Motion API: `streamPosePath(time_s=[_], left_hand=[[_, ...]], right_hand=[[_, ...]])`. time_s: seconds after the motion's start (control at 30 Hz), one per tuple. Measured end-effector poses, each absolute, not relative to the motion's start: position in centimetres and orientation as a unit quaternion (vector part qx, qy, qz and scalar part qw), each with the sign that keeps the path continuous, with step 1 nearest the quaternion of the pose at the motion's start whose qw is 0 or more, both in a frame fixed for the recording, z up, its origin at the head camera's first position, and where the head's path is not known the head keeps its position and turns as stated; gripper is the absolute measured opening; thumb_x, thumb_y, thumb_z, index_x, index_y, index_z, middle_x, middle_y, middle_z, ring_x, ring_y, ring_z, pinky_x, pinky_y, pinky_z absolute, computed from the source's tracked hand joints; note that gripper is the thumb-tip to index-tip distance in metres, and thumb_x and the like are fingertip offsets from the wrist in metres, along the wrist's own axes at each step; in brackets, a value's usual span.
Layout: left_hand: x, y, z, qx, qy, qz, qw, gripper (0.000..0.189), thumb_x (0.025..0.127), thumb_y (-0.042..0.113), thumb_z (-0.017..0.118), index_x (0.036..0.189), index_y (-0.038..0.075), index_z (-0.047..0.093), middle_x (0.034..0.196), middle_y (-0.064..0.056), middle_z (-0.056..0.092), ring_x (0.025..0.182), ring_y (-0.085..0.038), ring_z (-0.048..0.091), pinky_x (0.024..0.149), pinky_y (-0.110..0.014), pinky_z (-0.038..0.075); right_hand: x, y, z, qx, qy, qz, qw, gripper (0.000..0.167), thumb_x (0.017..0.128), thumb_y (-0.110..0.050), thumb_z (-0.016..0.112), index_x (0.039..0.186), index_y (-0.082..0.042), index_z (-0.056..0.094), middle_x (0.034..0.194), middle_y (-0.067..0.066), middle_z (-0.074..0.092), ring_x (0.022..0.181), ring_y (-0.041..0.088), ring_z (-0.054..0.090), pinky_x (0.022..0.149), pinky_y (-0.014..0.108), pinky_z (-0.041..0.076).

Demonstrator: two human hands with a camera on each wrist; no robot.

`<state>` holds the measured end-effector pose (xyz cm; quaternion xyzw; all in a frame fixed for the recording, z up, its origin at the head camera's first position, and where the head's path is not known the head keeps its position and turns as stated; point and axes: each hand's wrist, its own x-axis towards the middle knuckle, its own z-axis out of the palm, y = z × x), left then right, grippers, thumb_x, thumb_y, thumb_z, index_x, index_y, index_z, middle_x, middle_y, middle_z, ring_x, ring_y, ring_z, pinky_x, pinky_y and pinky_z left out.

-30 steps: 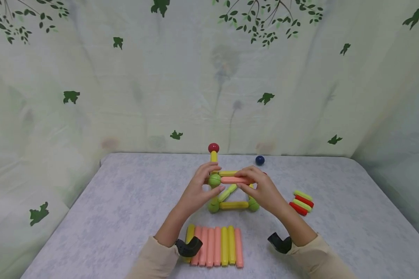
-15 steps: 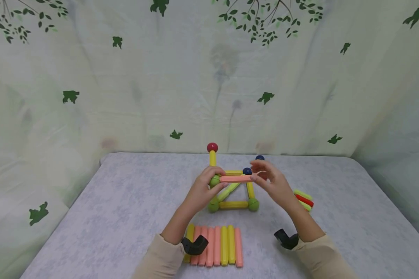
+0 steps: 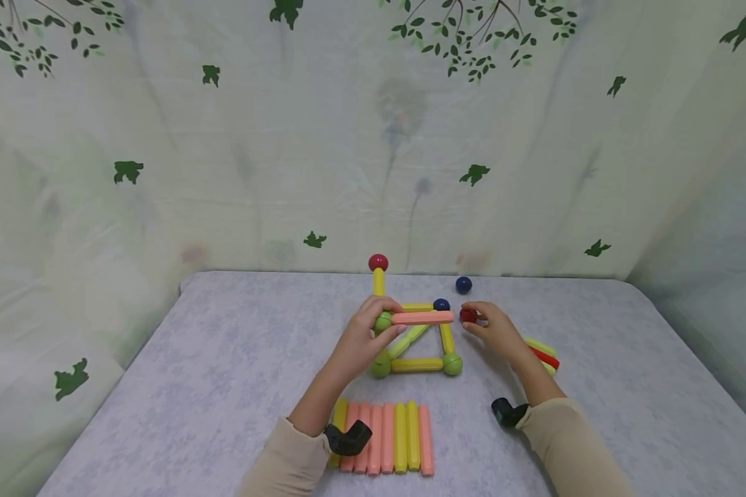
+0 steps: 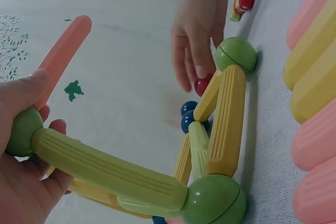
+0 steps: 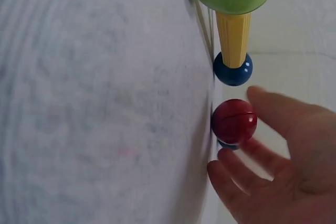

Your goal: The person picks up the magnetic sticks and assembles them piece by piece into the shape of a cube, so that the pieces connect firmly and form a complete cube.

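My left hand [image 3: 360, 342] grips a green ball [image 4: 22, 132] at an upper corner of a structure of rods and balls. From that ball a pink rod [image 3: 423, 318] sticks out to the right, its far end free. A yellow-green rod [image 4: 110, 163] runs from the held ball down to a lower green ball [image 4: 215, 200]. Yellow rods [image 3: 416, 365] and a blue ball [image 3: 441, 304] form the base. To its right, my right hand [image 3: 497, 333] reaches around a red ball [image 5: 234, 121] on the table, thumb and fingers spread on either side of it.
Pink and yellow rods [image 3: 388, 438] lie in a row at the front, partly under my left wrist. Short red and light-green rods [image 3: 543, 352] lie at the right, partly behind my right arm. A loose blue ball [image 3: 463, 285] sits near the back edge. Another red ball [image 3: 378, 262] tops an upright yellow rod.
My right hand has let go of the pink rod and moved right and down to the red ball. My left hand keeps hold of the green ball after a slight shift to the right.
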<state>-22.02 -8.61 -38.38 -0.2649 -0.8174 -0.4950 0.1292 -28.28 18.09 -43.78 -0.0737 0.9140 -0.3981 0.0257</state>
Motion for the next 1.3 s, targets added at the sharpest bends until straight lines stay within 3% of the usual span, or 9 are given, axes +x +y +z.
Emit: streamPosePath(time_s=[0.43,0.63,0.77,0.93,1.13,1.3], left_hand=[[-22.0,-8.8,-38.2,-0.261,-0.820,-0.495,0.125,0.021,0.084,0.013,0.064,0.103,0.012,0.057,0.099,0.004,0.050,0.084,-0.010,0.045,0.065,-0.024,0.042],[-21.4,-8.8,-37.4,-0.259,-0.821,-0.494,0.124,0.021,0.084,0.011,0.064,0.103,0.008,0.057,0.098,0.001,0.050,0.082,-0.011,0.044,0.064,-0.023,0.041],[-20.0,-8.4,-35.6,-0.258,-0.819,-0.498,0.120,0.020,0.083,0.004,0.062,0.102,0.000,0.056,0.097,-0.008,0.051,0.081,-0.014,0.044,0.064,-0.022,0.038],[-19.6,-8.3,-35.1,-0.261,-0.818,-0.499,0.120,0.019,0.083,0.002,0.062,0.101,-0.002,0.056,0.097,-0.011,0.051,0.081,-0.015,0.044,0.065,-0.022,0.037],[-19.6,-8.2,-35.3,-0.261,-0.817,-0.500,0.118,0.019,0.083,0.002,0.062,0.101,-0.002,0.056,0.097,-0.011,0.051,0.082,-0.015,0.044,0.064,-0.021,0.037],[-19.6,-8.2,-35.3,-0.261,-0.817,-0.500,0.120,0.020,0.084,0.003,0.062,0.102,-0.001,0.056,0.097,-0.010,0.051,0.082,-0.015,0.044,0.065,-0.022,0.038]], right_hand=[[-27.2,17.2,-43.1,-0.058,0.928,-0.369,-0.010,0.029,0.088,-0.010,0.058,0.116,-0.005,0.055,0.102,0.013,0.056,0.094,0.029,0.053,0.079,0.043,0.045],[-27.1,16.5,-42.8,-0.070,0.926,-0.367,0.062,0.038,0.086,-0.016,0.062,0.123,-0.011,0.052,0.117,0.012,0.052,0.102,0.029,0.050,0.082,0.043,0.045],[-27.0,16.4,-43.0,-0.078,0.922,-0.372,0.075,0.036,0.085,-0.012,0.063,0.120,-0.010,0.054,0.112,0.010,0.055,0.098,0.028,0.052,0.080,0.040,0.046],[-26.5,16.9,-42.5,-0.077,0.906,-0.416,0.031,0.039,0.085,-0.019,0.063,0.122,-0.008,0.052,0.112,0.012,0.055,0.099,0.029,0.052,0.081,0.041,0.046],[-24.1,17.5,-39.3,-0.119,0.841,-0.527,-0.035,0.046,0.085,-0.032,0.062,0.124,-0.010,0.049,0.116,0.011,0.052,0.101,0.027,0.053,0.080,0.038,0.047],[-21.8,17.1,-37.1,-0.178,0.802,-0.567,-0.059,0.041,0.086,-0.024,0.062,0.121,-0.007,0.050,0.116,0.010,0.052,0.098,0.026,0.055,0.077,0.029,0.048]])
